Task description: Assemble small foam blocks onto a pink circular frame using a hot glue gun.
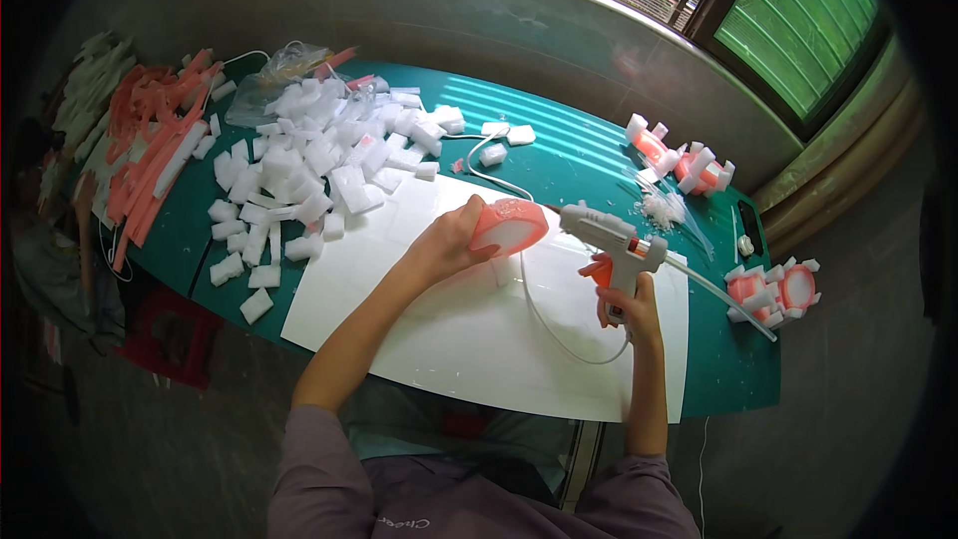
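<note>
My left hand [449, 242] grips a round pink foam piece [511, 227] with a white flat face, tilted up above a white board [439, 339]. Clear glossy glue shows along its upper rim. My right hand [636, 311] is wrapped around the handle of a grey hot glue gun [604, 230] with an orange trigger. The gun's nozzle points left, close to the foam piece's right side. A long translucent glue stick [723, 295] sticks out of the back of the gun, and its white cord [547, 324] loops over the board.
White foam blocks [299, 155] are heaped at the left of the green table [569, 110]. Pink foam strips [160, 150] lie farther left. Pink-and-white foam assemblies [704, 172] stand at the far right, with others [773, 291] at the right edge. Clear glue sticks [689, 215] lie between.
</note>
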`<state>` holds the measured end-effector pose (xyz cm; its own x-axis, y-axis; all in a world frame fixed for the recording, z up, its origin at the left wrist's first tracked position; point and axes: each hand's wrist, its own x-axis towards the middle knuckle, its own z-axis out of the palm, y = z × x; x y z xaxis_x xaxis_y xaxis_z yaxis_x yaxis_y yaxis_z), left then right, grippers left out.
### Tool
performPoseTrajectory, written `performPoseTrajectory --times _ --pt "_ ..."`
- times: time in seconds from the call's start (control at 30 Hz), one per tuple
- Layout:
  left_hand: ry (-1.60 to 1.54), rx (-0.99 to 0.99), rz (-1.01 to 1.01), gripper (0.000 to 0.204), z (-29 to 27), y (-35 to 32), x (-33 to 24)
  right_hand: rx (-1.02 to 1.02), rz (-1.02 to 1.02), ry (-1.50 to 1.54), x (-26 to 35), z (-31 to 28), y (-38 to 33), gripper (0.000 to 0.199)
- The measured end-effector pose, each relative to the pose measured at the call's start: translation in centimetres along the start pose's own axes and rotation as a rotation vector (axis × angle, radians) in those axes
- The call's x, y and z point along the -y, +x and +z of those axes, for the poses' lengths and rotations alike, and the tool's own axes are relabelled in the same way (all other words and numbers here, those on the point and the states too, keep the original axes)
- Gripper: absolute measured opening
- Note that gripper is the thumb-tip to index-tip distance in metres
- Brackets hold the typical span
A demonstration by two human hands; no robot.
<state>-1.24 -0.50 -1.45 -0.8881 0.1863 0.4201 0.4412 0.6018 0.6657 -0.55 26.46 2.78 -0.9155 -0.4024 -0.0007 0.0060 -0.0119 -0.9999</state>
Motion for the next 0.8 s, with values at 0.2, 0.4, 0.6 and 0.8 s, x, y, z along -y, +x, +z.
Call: performPoseTrajectory --times 0.2,0.4,0.6,0.8 --pt "-0.004 -0.029 0.013 0.043 0.6 0.1 0.4 -0.237 0.112 0.175 -2.1 -6.3 0.2 0.031" --pt "-0.043 -0.014 -0.007 0.044 0.2 -0.1 -0.1 -0.537 0.264 -0.479 -5.4 -11.3 -1.6 0.024" --pt "-0.076 -0.006 0.011 0.043 0.3 0.2 -0.3 -0.761 -0.266 -1.414 0.2 0.4 -2.4 0.015" --pt "-0.010 -0.109 0.069 0.043 -0.3 -1.1 0.3 -0.053 -0.792 -0.826 4.3 21.5 2.9 0.014"
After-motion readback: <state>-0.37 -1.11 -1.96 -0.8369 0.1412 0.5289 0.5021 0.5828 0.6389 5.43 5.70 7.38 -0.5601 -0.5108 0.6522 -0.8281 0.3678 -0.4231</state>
